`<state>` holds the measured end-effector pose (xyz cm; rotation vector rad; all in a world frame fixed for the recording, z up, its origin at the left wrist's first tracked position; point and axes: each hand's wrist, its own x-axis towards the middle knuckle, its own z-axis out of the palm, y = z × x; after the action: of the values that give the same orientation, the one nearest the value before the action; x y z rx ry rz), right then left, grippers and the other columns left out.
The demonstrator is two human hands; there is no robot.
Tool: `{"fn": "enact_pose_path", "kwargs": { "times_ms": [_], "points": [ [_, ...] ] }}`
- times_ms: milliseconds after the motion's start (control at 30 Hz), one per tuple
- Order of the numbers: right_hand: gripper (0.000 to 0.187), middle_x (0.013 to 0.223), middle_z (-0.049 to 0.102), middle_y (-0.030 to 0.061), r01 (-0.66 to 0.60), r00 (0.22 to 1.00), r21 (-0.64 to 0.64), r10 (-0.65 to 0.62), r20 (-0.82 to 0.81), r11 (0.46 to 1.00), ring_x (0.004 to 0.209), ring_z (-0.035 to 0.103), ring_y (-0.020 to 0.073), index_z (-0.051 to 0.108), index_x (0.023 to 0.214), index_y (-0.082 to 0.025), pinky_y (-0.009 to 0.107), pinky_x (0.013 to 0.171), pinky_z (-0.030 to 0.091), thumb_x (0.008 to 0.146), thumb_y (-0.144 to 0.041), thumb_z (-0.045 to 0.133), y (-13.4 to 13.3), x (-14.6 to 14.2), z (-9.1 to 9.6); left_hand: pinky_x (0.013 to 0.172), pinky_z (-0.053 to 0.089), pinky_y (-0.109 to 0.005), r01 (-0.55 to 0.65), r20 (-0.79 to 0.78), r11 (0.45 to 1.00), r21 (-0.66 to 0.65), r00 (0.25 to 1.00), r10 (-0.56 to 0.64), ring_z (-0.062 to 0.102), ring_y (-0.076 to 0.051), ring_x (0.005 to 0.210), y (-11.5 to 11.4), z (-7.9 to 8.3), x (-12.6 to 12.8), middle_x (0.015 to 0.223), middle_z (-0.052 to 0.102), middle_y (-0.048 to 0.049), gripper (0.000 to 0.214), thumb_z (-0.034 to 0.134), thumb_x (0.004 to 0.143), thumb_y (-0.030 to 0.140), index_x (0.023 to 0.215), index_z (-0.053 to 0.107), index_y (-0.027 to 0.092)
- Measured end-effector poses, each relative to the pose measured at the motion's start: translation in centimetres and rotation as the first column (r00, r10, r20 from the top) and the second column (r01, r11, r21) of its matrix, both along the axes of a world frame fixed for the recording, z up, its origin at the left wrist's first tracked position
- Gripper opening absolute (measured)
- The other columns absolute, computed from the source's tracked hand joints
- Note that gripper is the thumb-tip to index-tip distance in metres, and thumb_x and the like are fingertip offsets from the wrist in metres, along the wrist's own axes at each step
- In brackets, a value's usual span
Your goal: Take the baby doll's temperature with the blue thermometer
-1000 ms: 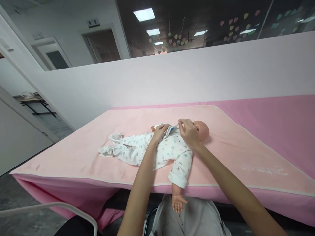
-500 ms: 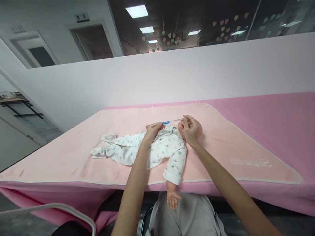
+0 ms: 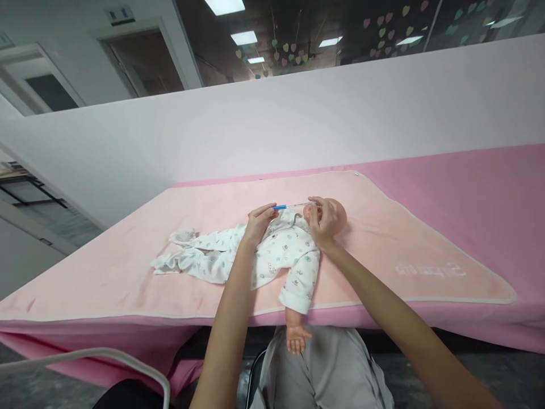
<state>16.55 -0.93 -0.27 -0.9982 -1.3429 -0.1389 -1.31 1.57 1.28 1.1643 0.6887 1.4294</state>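
A baby doll (image 3: 284, 250) in a white patterned sleepsuit lies on its back, its head (image 3: 340, 215) to the right and one arm hanging over the table's front edge. Above its chest and face, a slim clear stick with a blue end, seemingly a thermometer (image 3: 280, 207), is held level between both hands. My left hand (image 3: 259, 222) is closed on the blue end. The clear end is pinched by my right hand (image 3: 322, 220), which partly covers the doll's face. Fine markings on the stick are too small to read.
A peach mat (image 3: 123, 255) lies over a pink cloth (image 3: 481, 199) on the table. Behind it rises a low white wall (image 3: 298, 130) with dark glass above. A pale curved metal bar (image 3: 102, 353) stands at the lower left, near my lap.
The view has tilted down slightly. Both hands still hold the stick over the doll, and my right hand has moved a little along it toward the blue end.
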Motion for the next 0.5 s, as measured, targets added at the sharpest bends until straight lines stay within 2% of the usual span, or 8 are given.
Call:
{"fn": "enact_pose_path", "kwargs": {
  "times_ms": [333, 500],
  "points": [
    [0.024, 0.089, 0.065, 0.0053, 0.078, 0.996, 0.034, -0.079, 0.03, 0.996, 0.088, 0.057, 0.0199, 0.057, 0.098, -0.023, 0.039, 0.09, 0.037, 0.089, -0.032, 0.036, 0.14, 0.01, -0.3, 0.077, 0.044, -0.033, -0.029, -0.024, 1.0, 0.0, 0.999, 0.029, 0.056, -0.012, 0.063, 0.05, 0.0, 0.02, 0.062, 0.064, -0.0013, 0.031, 0.075, 0.054, 0.036, 0.076, 0.069, 0.015],
    [0.024, 0.084, 0.064, 0.0051, 0.105, 0.993, 0.052, -0.107, 0.045, 0.993, 0.085, 0.056, 0.0203, 0.057, 0.089, -0.024, 0.038, 0.087, 0.038, 0.09, -0.034, 0.035, 0.23, -0.03, -0.48, 0.076, 0.045, -0.033, -0.042, -0.066, 0.999, 0.033, 0.997, 0.044, 0.055, -0.012, 0.063, 0.38, -0.31, -0.12, 0.06, 0.061, -0.0015, 0.026, 0.072, 0.057, 0.04, 0.061, 0.065, 0.015]
  ]
}}
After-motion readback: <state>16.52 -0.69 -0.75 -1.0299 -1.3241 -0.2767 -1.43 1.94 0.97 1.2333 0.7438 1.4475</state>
